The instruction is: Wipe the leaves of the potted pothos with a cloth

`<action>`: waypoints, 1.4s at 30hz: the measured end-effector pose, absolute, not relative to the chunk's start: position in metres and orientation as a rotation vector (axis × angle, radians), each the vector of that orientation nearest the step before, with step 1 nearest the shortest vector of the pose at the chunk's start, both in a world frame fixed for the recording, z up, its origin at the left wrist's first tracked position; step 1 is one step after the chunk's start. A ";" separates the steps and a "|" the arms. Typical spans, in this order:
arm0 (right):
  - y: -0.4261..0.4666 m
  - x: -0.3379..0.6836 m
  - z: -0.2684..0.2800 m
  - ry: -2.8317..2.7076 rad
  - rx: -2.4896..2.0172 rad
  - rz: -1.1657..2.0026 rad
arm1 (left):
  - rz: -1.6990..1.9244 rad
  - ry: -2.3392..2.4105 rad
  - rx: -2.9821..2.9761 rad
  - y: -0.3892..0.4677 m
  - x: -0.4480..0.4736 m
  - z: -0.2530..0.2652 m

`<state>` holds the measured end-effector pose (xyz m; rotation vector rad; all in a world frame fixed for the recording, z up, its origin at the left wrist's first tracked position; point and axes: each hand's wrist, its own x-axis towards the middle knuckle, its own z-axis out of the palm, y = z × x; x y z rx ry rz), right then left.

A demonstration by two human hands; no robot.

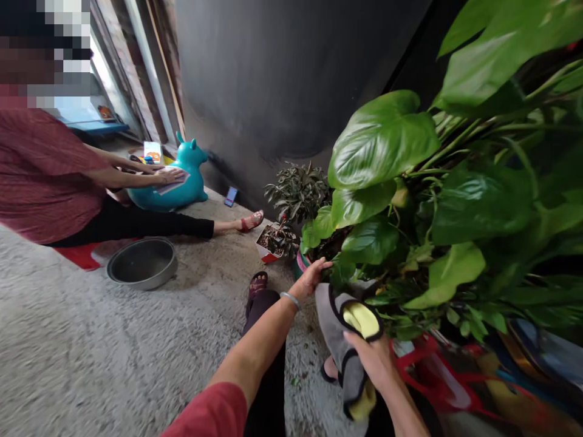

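My left hand, with a bangle at the wrist, reaches to the low edge of a large-leaved potted plant. Its fingers are closed at the edge of a low green leaf, just beside the pot's rim. In my right hand is a bunched, thick cleaning cloth, grey on one side and yellow on the other, with dark edging. It hangs in folds below the leaves, close to my left hand.
At the left a person in a red top sits, hands with a pale cloth on a turquoise animal toy. A grey basin, a phone and a small potted plant are nearby. Red plastic is at right.
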<state>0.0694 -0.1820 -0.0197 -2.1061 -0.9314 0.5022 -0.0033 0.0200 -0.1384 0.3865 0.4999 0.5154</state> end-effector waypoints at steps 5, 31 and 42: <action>-0.192 0.088 0.013 -0.879 -2.048 0.221 | 0.493 0.487 0.407 0.017 -0.002 -0.139; -0.298 0.093 -0.015 -0.747 -2.233 0.297 | 0.967 0.849 1.249 -0.037 0.074 -0.122; -0.189 0.089 -0.001 -0.880 -2.099 0.206 | 0.890 0.733 0.789 0.001 0.032 -0.134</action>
